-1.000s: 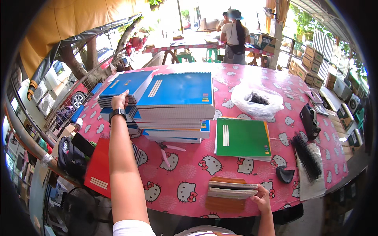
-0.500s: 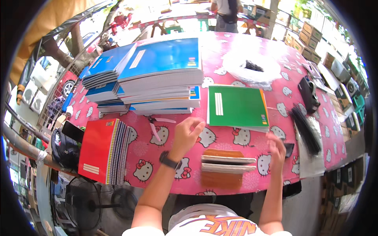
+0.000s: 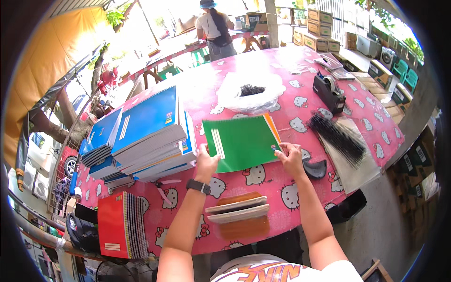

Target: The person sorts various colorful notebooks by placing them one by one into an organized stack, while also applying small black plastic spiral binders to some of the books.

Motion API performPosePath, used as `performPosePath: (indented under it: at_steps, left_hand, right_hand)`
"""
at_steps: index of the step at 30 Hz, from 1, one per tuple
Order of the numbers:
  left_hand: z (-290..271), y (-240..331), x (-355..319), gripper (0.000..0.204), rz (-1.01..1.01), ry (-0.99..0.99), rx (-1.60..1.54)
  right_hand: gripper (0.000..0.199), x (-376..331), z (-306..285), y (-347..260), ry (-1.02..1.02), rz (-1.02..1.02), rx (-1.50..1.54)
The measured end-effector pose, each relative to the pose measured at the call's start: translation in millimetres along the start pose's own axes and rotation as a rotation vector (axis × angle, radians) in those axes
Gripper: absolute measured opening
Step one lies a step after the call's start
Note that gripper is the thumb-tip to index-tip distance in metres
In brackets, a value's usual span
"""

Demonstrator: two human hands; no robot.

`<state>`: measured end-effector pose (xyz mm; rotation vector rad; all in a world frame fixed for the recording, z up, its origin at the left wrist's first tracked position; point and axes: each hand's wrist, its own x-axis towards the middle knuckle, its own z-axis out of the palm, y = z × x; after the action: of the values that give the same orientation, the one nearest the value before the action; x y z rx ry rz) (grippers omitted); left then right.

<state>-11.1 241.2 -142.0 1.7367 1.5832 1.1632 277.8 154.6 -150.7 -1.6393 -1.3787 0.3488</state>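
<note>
Empty a moment ago, the left hand (image 3: 205, 164) and right hand (image 3: 291, 159) now each pinch a near corner of the green-covered rectangular paper stack (image 3: 244, 143) in a narrow grip, so both sides are held, over the pink patterned bench (image 3: 282, 219) beside the glossy blue notebooks (image 3: 149, 117).

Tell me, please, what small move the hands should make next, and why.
Probably lift the green notebook evenly: the left hand is at its near left corner, the right hand at its near right corner, and nothing else lies on it.
</note>
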Motion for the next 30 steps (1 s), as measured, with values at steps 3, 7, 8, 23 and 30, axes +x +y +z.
performPosePath:
  at_steps: [3,7,8,23,30]
  left_hand:
    - [-14,53,-11,0.035,0.124,-0.100,-0.183]
    - [-54,128,-35,0.037,0.096,-0.262,-0.722]
    - [-68,143,-47,0.040,0.096,-0.255,-0.766]
    - [-135,98,-148,0.067,0.299,0.017,-0.757]
    - [-133,72,-153,0.046,0.309,-0.071,-0.674]
  right_hand:
    - [0.042,5,0,10,0.013,-0.001,0.069]
    - [0.055,6,-1,8,0.176,-0.115,0.173]
    - [0.055,4,-4,4,0.244,-0.140,0.202]
    - [0.035,-100,-70,-73,-0.300,-0.148,0.996]
    - [0.030,-104,-73,-71,-0.364,-0.015,0.891]
